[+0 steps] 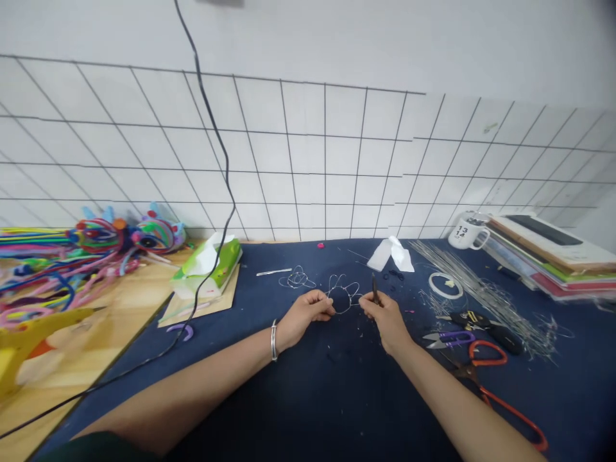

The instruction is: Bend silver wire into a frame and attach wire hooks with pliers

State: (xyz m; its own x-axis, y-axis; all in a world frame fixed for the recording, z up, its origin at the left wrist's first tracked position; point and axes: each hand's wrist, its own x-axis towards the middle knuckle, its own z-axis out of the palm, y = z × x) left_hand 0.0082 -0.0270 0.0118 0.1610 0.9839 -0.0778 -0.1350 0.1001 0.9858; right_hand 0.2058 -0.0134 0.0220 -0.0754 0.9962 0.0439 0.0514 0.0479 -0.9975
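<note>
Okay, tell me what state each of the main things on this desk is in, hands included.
Left hand, closed, pinching the wire ring
Right hand, closed on a dark tool
Wire ring, bent, loops along its far side
Purple snips, open, blades apart
Red-handled scissors, handles spread apart
Tissue pack, open, tissue sticking out
Mug, upright
White coil, lying flat
Books and papers, stacked

The white mug bears dark digits, among them 1, 3 and 4.

A glue gun, wire bundle, red-handled scissors and pipe cleaners mark a craft workspace.
</note>
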